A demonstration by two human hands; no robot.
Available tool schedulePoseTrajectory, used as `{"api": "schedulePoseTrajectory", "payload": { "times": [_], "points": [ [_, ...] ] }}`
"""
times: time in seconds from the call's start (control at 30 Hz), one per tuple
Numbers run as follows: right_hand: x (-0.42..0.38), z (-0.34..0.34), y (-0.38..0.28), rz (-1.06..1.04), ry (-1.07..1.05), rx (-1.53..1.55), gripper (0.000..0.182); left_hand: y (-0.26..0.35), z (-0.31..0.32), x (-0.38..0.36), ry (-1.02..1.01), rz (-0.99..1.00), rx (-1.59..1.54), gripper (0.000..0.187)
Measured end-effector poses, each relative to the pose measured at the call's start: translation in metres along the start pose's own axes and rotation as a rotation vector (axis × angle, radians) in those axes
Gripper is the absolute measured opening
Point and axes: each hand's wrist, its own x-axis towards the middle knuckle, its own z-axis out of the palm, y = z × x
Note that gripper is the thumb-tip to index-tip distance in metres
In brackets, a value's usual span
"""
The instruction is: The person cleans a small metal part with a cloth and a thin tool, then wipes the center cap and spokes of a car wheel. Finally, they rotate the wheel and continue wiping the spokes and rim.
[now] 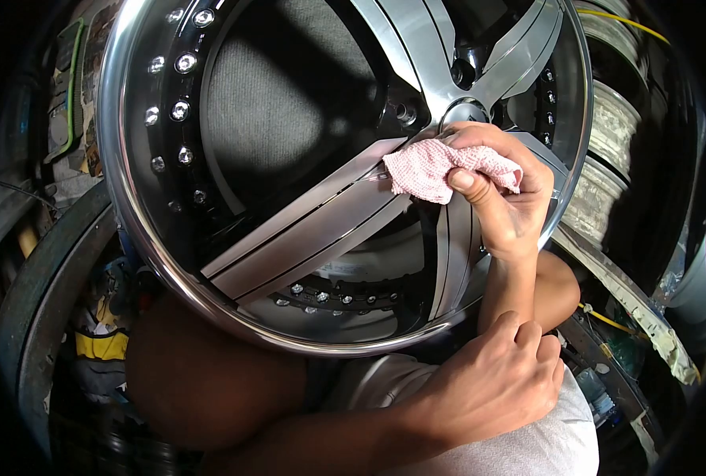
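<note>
A large car wheel rim (345, 347) with a polished lip, black barrel and brushed silver spokes (313, 230) lies tilted over the person's legs. My right hand (512, 190) pinches a crumpled pink-and-white cloth (424, 170) between thumb and fingers. The cloth touches a spoke close to the hub. Across the lap reaches my left arm, and my left hand (496, 381) is closed against the right forearm. Its fingertips are curled out of sight, so anything inside them is hidden. Shiny bolts (180, 110) ring the inner rim.
Several other wheels (607, 131) are stacked at the right. A curved dark rim or tyre (32, 293) stands at the left, near a yellow item (101, 346). A worn pale strip (631, 301) runs along the lower right, with a yellow cable (619, 321) nearby.
</note>
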Motion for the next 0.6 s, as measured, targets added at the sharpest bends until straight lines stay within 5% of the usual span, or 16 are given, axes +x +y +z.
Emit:
{"api": "schedulePoseTrajectory", "payload": {
  "times": [0.6],
  "points": [
    [-0.0003, -0.0014, 0.0015, 0.039, 0.014, 0.042, 0.024, -0.0007, 0.0007, 0.0013, 0.012, -0.006, 0.012, 0.014]
  ]
}}
